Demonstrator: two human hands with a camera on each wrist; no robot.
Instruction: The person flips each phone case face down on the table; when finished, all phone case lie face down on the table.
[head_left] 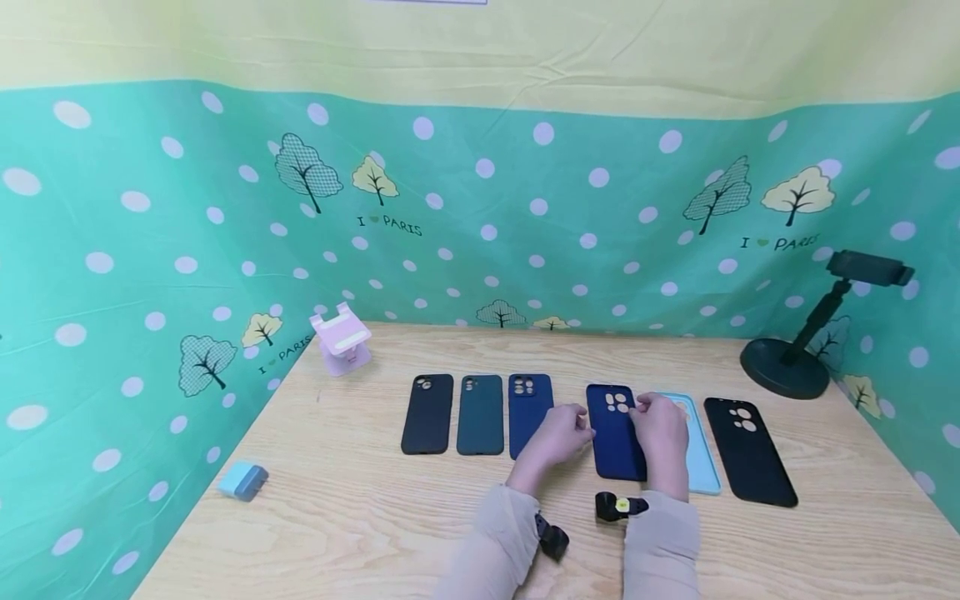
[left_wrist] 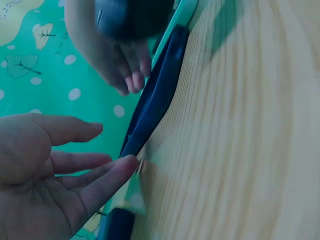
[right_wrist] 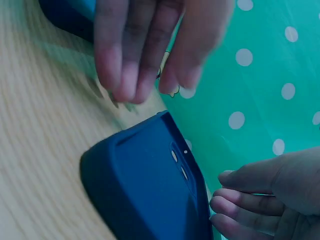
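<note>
A navy phone case (head_left: 618, 450) lies on the table with its raised rim upward, between my two hands. At its left edge is my left hand (head_left: 558, 437), fingers extended; in the left wrist view a fingertip of that hand (left_wrist: 50, 175) is at the case's edge (left_wrist: 152, 102), contact unclear. My right hand (head_left: 663, 433) is by the upper right edge, partly over a light blue phone case (head_left: 703, 462). In the right wrist view its fingers (right_wrist: 245, 202) lie loosely extended beside the navy case (right_wrist: 150, 175). Neither hand grips anything.
Left of my hands lie a black case (head_left: 427, 417), a dark green case (head_left: 480, 417) and another navy case (head_left: 527, 417). Another black case (head_left: 753, 458) lies right. Farther out are a pink stand (head_left: 343, 340), a black stand (head_left: 787, 367) and a small blue block-like object (head_left: 242, 481).
</note>
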